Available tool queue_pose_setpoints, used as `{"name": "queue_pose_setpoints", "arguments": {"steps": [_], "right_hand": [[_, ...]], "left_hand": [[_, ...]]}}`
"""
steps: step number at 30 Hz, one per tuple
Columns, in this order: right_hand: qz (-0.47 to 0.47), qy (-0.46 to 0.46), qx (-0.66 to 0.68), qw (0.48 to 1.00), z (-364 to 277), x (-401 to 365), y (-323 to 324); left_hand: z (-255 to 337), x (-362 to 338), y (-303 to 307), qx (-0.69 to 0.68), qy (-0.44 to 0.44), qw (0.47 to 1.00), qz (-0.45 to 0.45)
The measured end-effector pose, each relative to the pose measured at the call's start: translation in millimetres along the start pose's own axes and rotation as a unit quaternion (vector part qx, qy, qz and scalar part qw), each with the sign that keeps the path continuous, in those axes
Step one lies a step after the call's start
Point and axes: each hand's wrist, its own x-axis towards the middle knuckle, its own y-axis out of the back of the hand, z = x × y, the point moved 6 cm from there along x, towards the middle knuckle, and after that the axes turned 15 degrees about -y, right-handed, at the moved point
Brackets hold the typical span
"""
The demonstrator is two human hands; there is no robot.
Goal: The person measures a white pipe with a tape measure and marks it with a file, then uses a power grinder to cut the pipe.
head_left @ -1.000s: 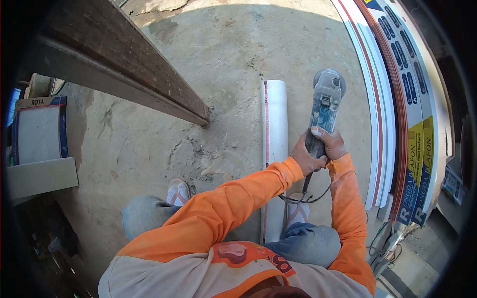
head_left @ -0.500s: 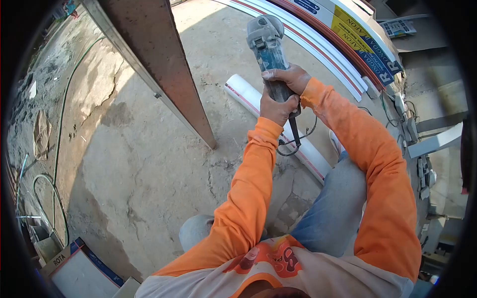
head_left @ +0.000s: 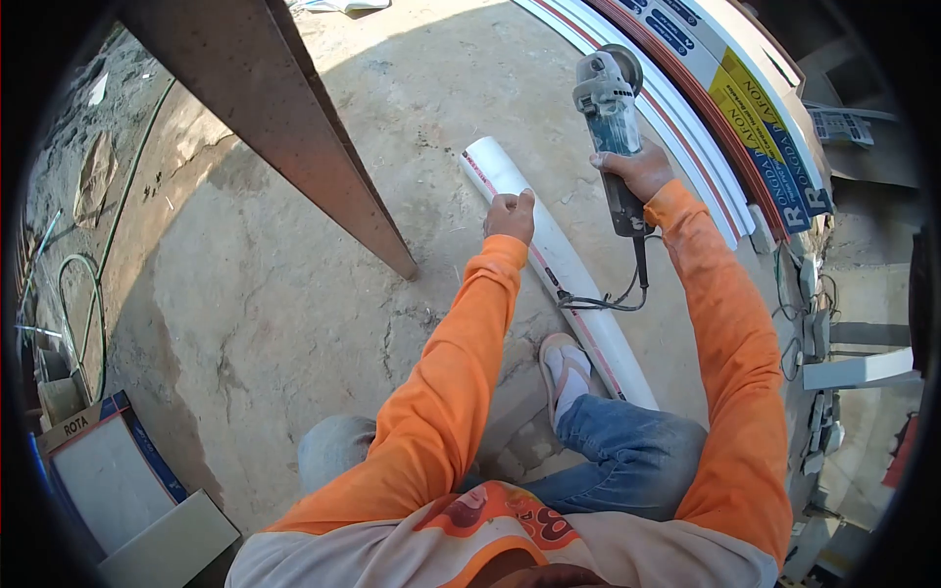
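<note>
L hand point(head_left: 511, 217) fingers curled nearly closed, at/over white pipe point(head_left: 559, 257) nr its upper end, contact unclear; R hand point(head_left: 637, 169) gripping angle grinder point(head_left: 612, 122), disc end up, R of pipe, cord point(head_left: 603, 303) across pipe, pipe lying diag. on concrete floor point(head_left: 284, 314).

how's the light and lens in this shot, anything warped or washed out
Head view: black lens edges crowd the corners, and the white strips look bowed; head view: the floor is mostly shaded but bright and pale at the top; head view: the grinder and pipe look reasonably clear.
</note>
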Motion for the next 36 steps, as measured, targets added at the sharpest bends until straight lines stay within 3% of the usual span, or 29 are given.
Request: {"name": "queue_pose_setpoints", "arguments": {"steps": [3, 5, 7, 10, 14, 18, 22, 24, 26, 28, 29, 32, 33, 36], "right_hand": [[-0.039, -0.033, -0.027, 0.998, 45.3, 30.7, -33.4], [-0.046, -0.006, -0.033, 0.998, 82.7, 65.8, -69.7], [-0.075, -0.007, -0.028, 0.997, 86.8, 74.9, -98.3], [-0.079, -0.024, -0.124, 0.989, 68.0, 82.8, -119.8], [-0.108, -0.039, -0.089, 0.989, 59.2, 94.4, -147.9], [-0.108, -0.032, -0.092, 0.989, 61.7, 95.0, -163.2], [-0.133, -0.071, -0.138, 0.979, 55.1, 92.6, -161.3], [-0.125, -0.079, -0.125, 0.981, 53.1, 93.6, -165.0], [-0.127, -0.106, -0.117, 0.979, 50.9, 91.3, -160.7], [-0.145, -0.104, -0.117, 0.977, 51.1, 92.4, -164.5], [-0.142, -0.091, -0.117, 0.979, 53.6, 94.9, -169.0], [-0.16, -0.113, -0.102, 0.975, 56.9, 92.4, -168.0], [-0.16, -0.115, -0.099, 0.975, 57.1, 90.9, -168.3], [-0.152, -0.117, -0.091, 0.977, 56.9, 91.1, -167.9]], "left_hand": [[-54.5, -15.6, 21.9, 0.122, 0.099, 0.985, 0.066], [-100.9, -21.3, 5.3, 0.198, 0.114, 0.973, 0.022], [-112.5, -47.8, -16.9, 0.028, 0.251, 0.967, -0.012], [-115.8, -57.7, -43.8, -0.046, 0.247, 0.965, -0.067], [-136.7, -48.6, -61.1, -0.04, 0.209, 0.972, -0.104], [-137.5, -51.1, -56.7, -0.143, 0.182, 0.966, -0.114], [-161.1, -44.2, -56.9, -0.213, 0.244, 0.935, -0.148], [-141.4, -50.7, -56.7, -0.259, 0.285, 0.921, -0.065], [-148.7, -52.1, -53.9, -0.269, 0.304, 0.91, -0.091], [-165.8, -50.8, -51.8, -0.317, 0.324, 0.89, -0.046], [-189.2, -49.6, -45.7, -0.314, 0.33, 0.889, -0.051], [-252.7, -39.8, -47.8, -0.48, 0.31, 0.806, -0.156], [-266.9, -37.9, -43.4, -0.421, 0.269, 0.856, -0.137], [-264.0, -34.6, -38.7, -0.344, 0.212, 0.907, -0.119]]}}
